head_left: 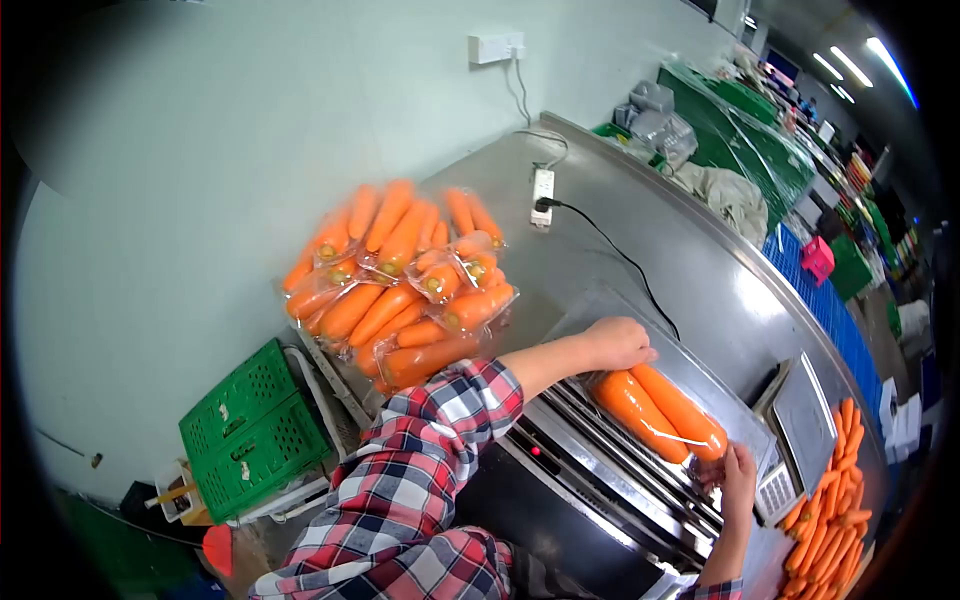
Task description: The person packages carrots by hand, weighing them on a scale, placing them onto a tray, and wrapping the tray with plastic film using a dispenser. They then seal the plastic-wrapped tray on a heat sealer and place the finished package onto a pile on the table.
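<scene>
Two large carrots [655,415] lie side by side in shiny clear plastic over the metal tray and rails of a wrapping machine [600,450]. My left hand [620,343] is closed at their upper end, with its fingers curled onto the plastic. At the lower end, my right hand [738,475] pinches the loose edge of the plastic with thumb and fingers. The carrots sit between both hands. Left of my left arm is a heap of plastic-packed carrots [400,290], several packs high.
Loose carrots [830,520] are piled at the right beside a weighing scale [800,420]. A power strip [542,197] with a black cable [625,255] lies on the steel table [700,270]. Green crates [255,435] stand at the lower left. The wall borders the table's far left side.
</scene>
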The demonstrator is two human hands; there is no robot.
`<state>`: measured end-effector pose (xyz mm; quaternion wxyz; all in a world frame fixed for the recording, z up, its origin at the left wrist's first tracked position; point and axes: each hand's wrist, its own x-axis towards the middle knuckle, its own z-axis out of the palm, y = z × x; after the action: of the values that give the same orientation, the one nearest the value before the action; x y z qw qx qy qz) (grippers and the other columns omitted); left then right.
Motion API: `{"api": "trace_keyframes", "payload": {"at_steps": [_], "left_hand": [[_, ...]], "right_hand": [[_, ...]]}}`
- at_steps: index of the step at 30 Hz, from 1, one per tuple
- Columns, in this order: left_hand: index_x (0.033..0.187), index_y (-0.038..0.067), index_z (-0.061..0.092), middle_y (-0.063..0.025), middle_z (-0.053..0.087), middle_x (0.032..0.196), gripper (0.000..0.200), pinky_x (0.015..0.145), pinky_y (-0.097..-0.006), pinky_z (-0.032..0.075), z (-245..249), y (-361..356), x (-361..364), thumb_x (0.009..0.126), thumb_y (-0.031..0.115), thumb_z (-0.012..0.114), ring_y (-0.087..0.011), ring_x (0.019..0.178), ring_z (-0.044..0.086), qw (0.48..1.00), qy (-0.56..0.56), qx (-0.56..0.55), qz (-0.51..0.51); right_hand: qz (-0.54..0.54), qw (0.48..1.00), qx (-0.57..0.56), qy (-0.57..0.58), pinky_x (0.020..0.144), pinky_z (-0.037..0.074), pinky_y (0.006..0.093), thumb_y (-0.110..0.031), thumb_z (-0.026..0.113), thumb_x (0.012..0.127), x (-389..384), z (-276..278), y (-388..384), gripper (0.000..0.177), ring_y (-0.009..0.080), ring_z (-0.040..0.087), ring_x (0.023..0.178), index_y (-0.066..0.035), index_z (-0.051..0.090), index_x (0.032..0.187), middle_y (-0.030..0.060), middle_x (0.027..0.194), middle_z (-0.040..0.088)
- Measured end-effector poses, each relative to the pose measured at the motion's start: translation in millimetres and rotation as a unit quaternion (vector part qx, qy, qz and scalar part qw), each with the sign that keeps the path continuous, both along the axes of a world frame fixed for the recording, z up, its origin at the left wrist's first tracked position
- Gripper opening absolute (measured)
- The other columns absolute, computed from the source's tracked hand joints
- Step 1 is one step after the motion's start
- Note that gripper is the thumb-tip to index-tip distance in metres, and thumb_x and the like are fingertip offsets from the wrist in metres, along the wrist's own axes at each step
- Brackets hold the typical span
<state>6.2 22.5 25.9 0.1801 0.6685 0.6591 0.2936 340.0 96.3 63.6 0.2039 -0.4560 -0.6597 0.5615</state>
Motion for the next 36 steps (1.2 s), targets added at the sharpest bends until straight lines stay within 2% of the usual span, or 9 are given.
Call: {"api": "trace_keyframes", "payload": {"at_steps": [6,9,10,19,23,25,28,31,36], "left_hand": [[0.090,-0.001,0.065,-0.0219,0.063,0.079,0.028,0.067,-0.0363,0.050,6.9,-43.7,-3.4,0.086,0.025,0.058,-0.0305,0.074,0.063,0.939,-0.326,-0.086,0.072],[0.086,-0.002,0.063,-0.0229,0.063,0.080,0.026,0.069,-0.0400,0.049,22.2,-59.4,7.2,0.086,0.023,0.058,-0.0338,0.076,0.063,0.980,-0.115,-0.101,0.129],[0.081,-0.002,0.059,-0.0223,0.063,0.081,0.022,0.069,-0.0438,0.048,5.9,-62.4,17.0,0.087,0.020,0.056,-0.0379,0.077,0.061,0.985,-0.048,0.031,0.162],[0.087,0.005,0.043,-0.0229,0.055,0.071,0.019,0.059,-0.0491,0.042,26.5,-190.5,79.2,0.093,0.022,0.049,-0.0435,0.071,0.055,0.969,-0.118,0.038,0.215],[0.084,0.008,0.048,-0.0185,0.056,0.062,0.016,0.048,-0.0458,0.044,-9.0,-255.1,102.9,0.091,0.021,0.053,-0.0379,0.059,0.059,0.968,-0.005,-0.004,0.249],[0.083,0.007,0.047,-0.0172,0.058,0.063,0.021,0.047,-0.0459,0.044,-22.6,-273.1,109.8,0.091,0.025,0.054,-0.0373,0.057,0.058,0.957,-0.018,0.006,0.290],[0.084,0.003,0.051,-0.0021,0.049,0.054,0.023,0.040,-0.0295,0.037,-24.7,-307.8,110.8,0.092,0.024,0.056,-0.0103,0.047,0.050,0.793,-0.433,-0.186,0.387],[0.081,0.007,0.050,-0.0014,0.051,0.060,0.030,0.043,-0.0255,0.040,-44.3,-360.1,112.9,0.089,0.035,0.060,-0.0096,0.050,0.050,0.605,-0.665,-0.282,0.337],[0.102,0.004,0.057,-0.0071,0.062,0.083,0.041,0.064,-0.0276,0.046,-18.9,-352.3,115.7,0.080,0.036,0.068,-0.0149,0.071,0.059,0.662,-0.634,-0.348,0.197]], "right_hand": [[0.021,0.999,-0.006,-0.034,0.040,0.043,0.0248,-0.018,0.044,0.096,12.5,-1.1,-0.7,0.022,0.0145,0.055,0.045,0.002,0.051,0.091,0.0115,0.066,0.061],[-0.028,0.991,0.088,-0.093,0.030,0.033,0.0247,-0.014,0.045,0.096,-3.8,-7.2,-9.1,0.018,0.0113,0.045,0.034,-0.003,0.044,0.083,0.0068,0.051,0.051],[-0.036,0.993,0.098,-0.060,0.030,0.031,0.0241,-0.015,0.046,0.096,-2.7,-12.3,-10.7,0.018,0.0106,0.043,0.033,-0.003,0.044,0.082,0.0059,0.050,0.049],[-0.069,0.996,-0.036,0.043,0.029,0.030,0.0202,-0.018,0.049,0.094,61.4,-2.2,-121.6,0.022,0.0054,0.034,0.030,-0.007,0.046,0.075,-0.0002,0.049,0.044],[-0.026,0.989,-0.044,-0.136,0.034,0.034,0.0226,-0.013,0.051,0.092,66.7,-10.0,-178.7,0.015,0.0093,0.044,0.036,-0.002,0.056,0.083,0.0065,0.060,0.057],[0.012,0.961,0.248,-0.119,0.057,0.047,0.0301,-0.011,0.057,0.088,72.9,-43.1,-194.2,0.012,0.0196,0.058,0.059,0.000,0.061,0.090,0.0118,0.072,0.061],[-0.051,0.979,0.169,-0.104,0.060,0.047,0.0315,-0.009,0.057,0.088,68.4,-47.4,-208.2,0.010,0.0251,0.059,0.063,-0.002,0.056,0.094,0.0153,0.075,0.060],[-0.051,0.980,0.170,-0.086,0.055,0.046,0.0288,-0.009,0.056,0.089,72.2,-67.7,-213.1,0.009,0.0174,0.058,0.060,-0.004,0.052,0.095,0.0117,0.071,0.058],[-0.025,0.982,0.178,0.058,0.058,0.044,0.0223,-0.008,0.055,0.090,48.7,-61.3,-204.6,0.007,0.0085,0.052,0.062,-0.005,0.053,0.095,0.0009,0.071,0.054]]}}
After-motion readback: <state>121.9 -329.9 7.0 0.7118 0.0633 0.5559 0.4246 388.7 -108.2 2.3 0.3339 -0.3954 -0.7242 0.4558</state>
